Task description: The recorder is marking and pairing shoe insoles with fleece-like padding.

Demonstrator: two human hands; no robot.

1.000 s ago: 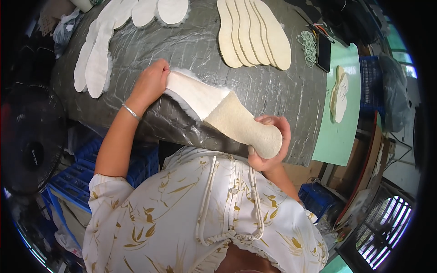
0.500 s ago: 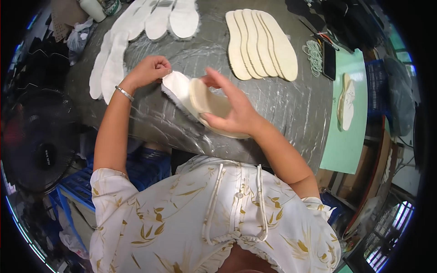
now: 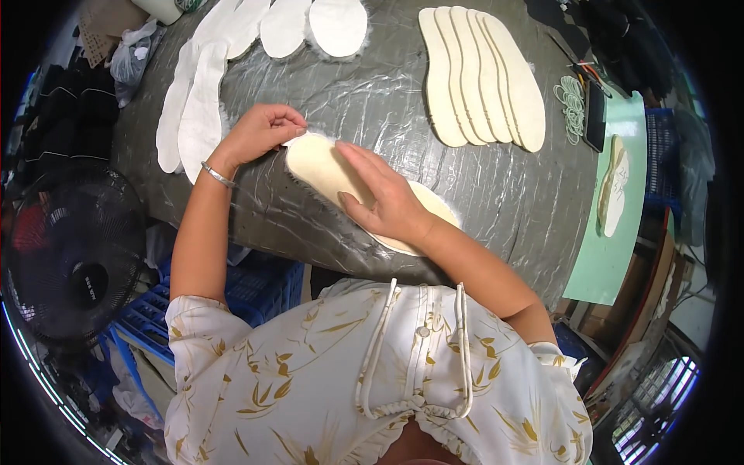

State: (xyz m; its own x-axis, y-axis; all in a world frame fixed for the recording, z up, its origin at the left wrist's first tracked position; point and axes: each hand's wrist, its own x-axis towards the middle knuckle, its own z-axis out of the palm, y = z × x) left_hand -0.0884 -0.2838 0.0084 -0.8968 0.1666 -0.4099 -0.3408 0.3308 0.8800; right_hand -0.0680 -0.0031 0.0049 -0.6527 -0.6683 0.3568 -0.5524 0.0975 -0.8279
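Observation:
A cream shoe insole (image 3: 322,167) lies flat on the plastic-covered grey table (image 3: 480,194), over a white fuzzy layer whose edge shows around it. My right hand (image 3: 384,198) presses flat on the insole's middle, fingers spread toward its upper end. My left hand (image 3: 263,132) pinches the insole's upper left edge with the fingertips. A silver bracelet sits on my left wrist.
A fanned row of cream insoles (image 3: 480,77) lies at the back right. White fuzzy insole pieces (image 3: 201,108) line the back left. A coil of green rubber bands (image 3: 572,105) and a dark phone (image 3: 597,116) lie right. A black fan (image 3: 74,271) stands lower left.
My right hand brought the cream insole from the table's near edge onto the white piece and now presses it flat. My left hand stayed at the piece's upper end.

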